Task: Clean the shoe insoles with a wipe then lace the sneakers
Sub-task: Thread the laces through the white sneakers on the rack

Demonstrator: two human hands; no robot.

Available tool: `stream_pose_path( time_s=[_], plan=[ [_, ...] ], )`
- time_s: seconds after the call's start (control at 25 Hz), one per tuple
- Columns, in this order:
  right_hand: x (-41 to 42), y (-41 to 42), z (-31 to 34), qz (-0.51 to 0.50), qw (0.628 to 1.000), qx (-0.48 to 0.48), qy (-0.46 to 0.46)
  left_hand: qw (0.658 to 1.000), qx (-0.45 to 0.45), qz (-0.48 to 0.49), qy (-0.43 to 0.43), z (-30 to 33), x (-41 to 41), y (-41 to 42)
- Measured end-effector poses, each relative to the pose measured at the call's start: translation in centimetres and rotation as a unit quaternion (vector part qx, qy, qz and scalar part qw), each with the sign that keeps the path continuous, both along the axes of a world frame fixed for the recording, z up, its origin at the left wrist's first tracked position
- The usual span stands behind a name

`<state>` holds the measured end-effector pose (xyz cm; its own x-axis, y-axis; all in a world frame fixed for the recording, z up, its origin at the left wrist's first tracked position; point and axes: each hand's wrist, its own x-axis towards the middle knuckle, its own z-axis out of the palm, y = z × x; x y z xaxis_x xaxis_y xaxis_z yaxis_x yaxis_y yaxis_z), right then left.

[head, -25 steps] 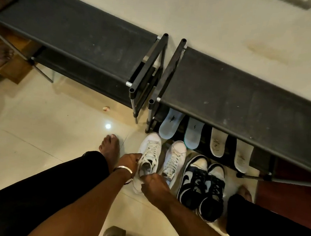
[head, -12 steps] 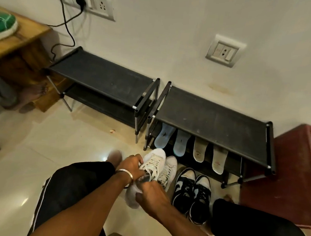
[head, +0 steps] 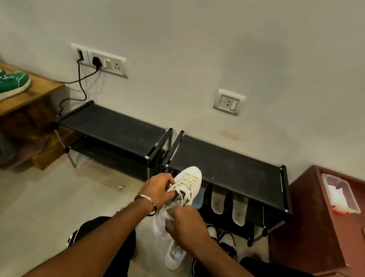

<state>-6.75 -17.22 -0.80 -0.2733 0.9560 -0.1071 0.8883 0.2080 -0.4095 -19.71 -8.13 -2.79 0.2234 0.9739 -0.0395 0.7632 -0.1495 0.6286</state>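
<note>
The white sneaker (head: 187,190) has risen off the floor; both hands (left hand (head: 159,186), right hand (head: 184,222)) grip it and its laces, lacing unfinished, insoles (head: 218,199) out on the rack.

The white sneaker (head: 190,182) looks like smooth, faintly shiny leather or synthetic with flat woven cream laces (head: 185,185), and the green shoe (head: 4,85) has a matt, suede-like nap. The two shoe racks (head: 229,164) carry matt black cloth shelves, dusty in patches, on slim metal tubes with black plastic joints. The floor (head: 41,203) is glossy pale tile, the wall (head: 206,42) matt paint, the side stand (head: 27,97) grainy wood, the tub (head: 339,195) clear plastic, the bangle (head: 147,200) polished metal.
</note>
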Motion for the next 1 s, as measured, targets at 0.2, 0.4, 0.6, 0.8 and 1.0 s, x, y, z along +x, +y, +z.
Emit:
stream_pose_path(
  time_s=[0.2,0.4,0.6,0.8,1.0],
  plan=[
    [2.7,4.8,3.2,0.002,0.999,0.037,-0.014,0.998,0.055,0.002,-0.002,3.0,2.2,5.1],
    [4.5,11.5,3.3,0.002,0.999,0.049,-0.022,0.997,0.077,0.009,0.013,3.4,4.2,11.4],
    [5.7,18.5,0.5,-0.028,0.999,0.018,-0.007,0.995,0.087,0.024,0.031,0.9,5.6,18.3],
    [6.8,23.2,-3.4,-0.020,0.999,-0.011,-0.027,0.995,0.092,0.010,0.029,-3.8,6.6,23.0],
    [6.6,25.5,-6.1,-0.029,0.998,-0.015,-0.045,0.996,0.091,0.008,0.018,-6.6,6.5,25.4]
  ],
)
